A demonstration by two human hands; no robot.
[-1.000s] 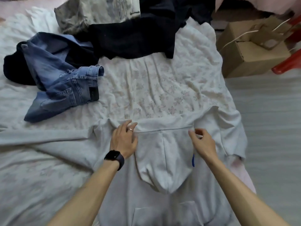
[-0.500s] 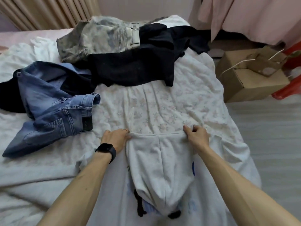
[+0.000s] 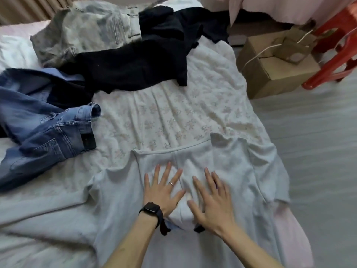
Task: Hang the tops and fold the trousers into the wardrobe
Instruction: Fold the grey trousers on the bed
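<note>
Head view. Left hand [image 3: 163,187], right hand [image 3: 211,202]: flat, fingers spread, side by side, pressing hood [image 3: 185,157] of hoodie [image 3: 116,190]. Change: half second ago both pinched hood's far edge; pinch released, palms now smoothing. Hoodie: spread on bed [image 3: 173,117], not yet on hanger. Judged: flattening precedes hanging. Jeans [image 3: 48,136] left of hoodie; black top [image 3: 135,70], grey trousers [image 3: 87,31] beyond it, unsorted.

The right hand [image 3: 212,202] is motion-blurred. Blue jeans [image 3: 48,136] run off the left edge, a red stool [image 3: 328,74] off the right.
</note>
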